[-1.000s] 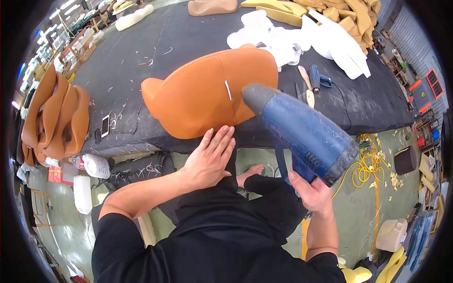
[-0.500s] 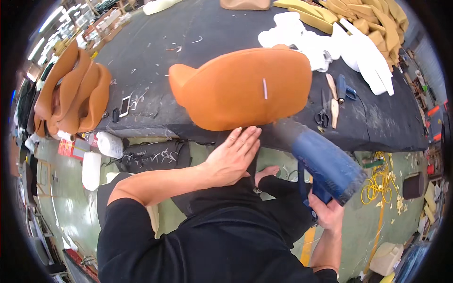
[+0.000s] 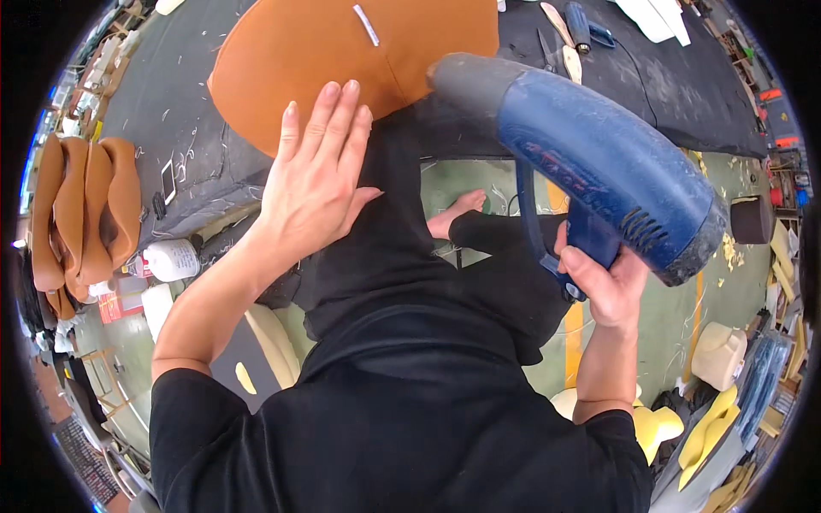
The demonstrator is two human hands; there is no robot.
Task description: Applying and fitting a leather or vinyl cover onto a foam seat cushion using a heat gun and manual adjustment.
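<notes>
Heat gun aimed at a tan cushion cover, flat palm beside it.

Nearest, the right hand point(image 3: 599, 282) is clamped around the grip of a large blue plastic heat gun with a grey nozzle point(image 3: 599, 162), the nozzle pointing toward the near edge of the rounded tan leather-covered cushion point(image 3: 342, 51) lying on the dark-covered desk point(image 3: 676, 85). The left hand point(image 3: 316, 179) is open, fingers straight and together, palm flat at the cushion's lower edge; whether it presses the cover or only hovers there I cannot tell. The step in hand looks like warming and smoothing the cover; the next move likely calls for keeping the fingers clear of the hot nozzle. Farther left on the desk lies a stack of folded tan covers point(image 3: 85, 214); scissors and tools point(image 3: 564, 34) lie beyond.
</notes>
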